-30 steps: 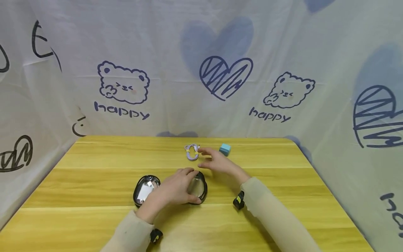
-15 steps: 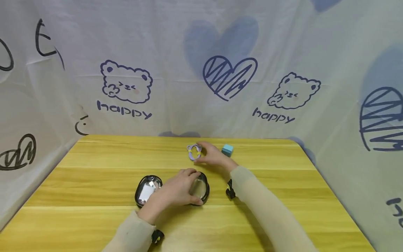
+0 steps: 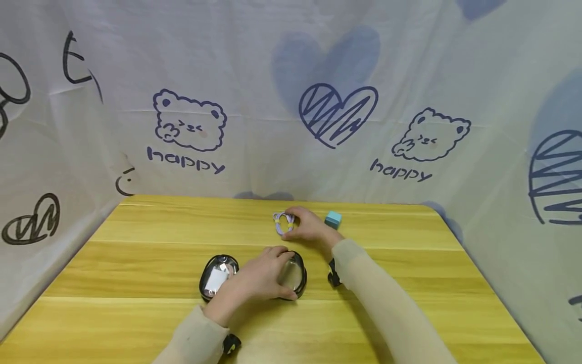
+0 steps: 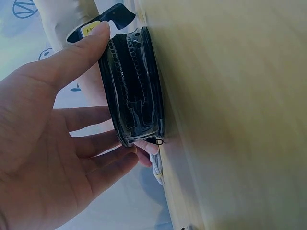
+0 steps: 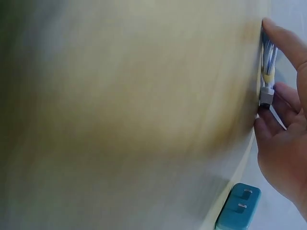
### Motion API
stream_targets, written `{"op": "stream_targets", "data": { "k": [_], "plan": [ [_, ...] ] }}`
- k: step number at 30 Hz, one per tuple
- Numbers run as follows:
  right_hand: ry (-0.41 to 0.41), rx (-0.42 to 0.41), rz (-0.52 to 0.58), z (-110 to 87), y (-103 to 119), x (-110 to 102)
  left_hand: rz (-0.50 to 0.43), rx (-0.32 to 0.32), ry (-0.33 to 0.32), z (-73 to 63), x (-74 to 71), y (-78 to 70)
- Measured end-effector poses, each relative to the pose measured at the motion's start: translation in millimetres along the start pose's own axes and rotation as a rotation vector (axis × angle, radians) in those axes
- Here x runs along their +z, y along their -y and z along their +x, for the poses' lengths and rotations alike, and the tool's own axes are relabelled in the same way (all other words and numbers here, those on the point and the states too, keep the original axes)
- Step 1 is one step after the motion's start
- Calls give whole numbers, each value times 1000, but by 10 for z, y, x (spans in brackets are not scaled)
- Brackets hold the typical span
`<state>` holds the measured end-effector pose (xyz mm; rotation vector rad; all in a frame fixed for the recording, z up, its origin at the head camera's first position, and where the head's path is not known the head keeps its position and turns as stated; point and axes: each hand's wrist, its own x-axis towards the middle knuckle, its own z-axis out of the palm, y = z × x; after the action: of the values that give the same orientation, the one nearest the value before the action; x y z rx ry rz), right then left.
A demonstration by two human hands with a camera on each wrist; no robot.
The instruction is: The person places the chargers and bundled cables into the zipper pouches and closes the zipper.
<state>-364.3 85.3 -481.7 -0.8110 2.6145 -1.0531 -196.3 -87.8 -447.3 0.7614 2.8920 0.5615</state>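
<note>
My left hand [image 3: 261, 275] grips a small clear case with black trim [image 3: 293, 277], thumb at its near edge and fingers at the far edge. Zipper teeth run along the side of this case [image 4: 132, 86] in the left wrist view. Beyond it, my right hand [image 3: 308, 225] holds a coiled pale purple cable [image 3: 279, 226] with yellow ties between thumb and fingers. A grey connector on the cable [image 5: 266, 96] shows in the right wrist view, the coil standing close against the wooden surface.
A similar black-rimmed clear case [image 3: 202, 278] with something white inside lies left of my left hand. A teal charger plug [image 3: 333, 220] with two prongs sits right of my right hand. Printed cloth [image 3: 263, 151] hangs behind the wooden table [image 3: 136, 263].
My right hand has moved left to the cable, and its fingers have closed round the coil. The left hand keeps its grip on the case. The head view has shifted slightly.
</note>
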Motion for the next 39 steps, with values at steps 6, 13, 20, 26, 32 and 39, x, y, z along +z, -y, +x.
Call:
{"op": "stream_targets", "data": {
  "k": [6,13,20,26,32,39],
  "plan": [
    [1,-6,-72,-33,-33,-29,-11,-1,13,25,0,-18],
    [3,-16,-42,-121,-62,-98,-17,14,7,52,11,-17],
    [-75,-21,81,-250,-144,-177,-19,25,3,77,30,-20],
    [-198,-64,189,-427,-123,-244,-24,13,1,66,33,-9],
    [-260,-75,288,-679,-77,-302,-21,6,6,40,49,1],
    [-291,-117,311,-998,-21,-391,-45,-10,0,33,39,-1]
  ]
}}
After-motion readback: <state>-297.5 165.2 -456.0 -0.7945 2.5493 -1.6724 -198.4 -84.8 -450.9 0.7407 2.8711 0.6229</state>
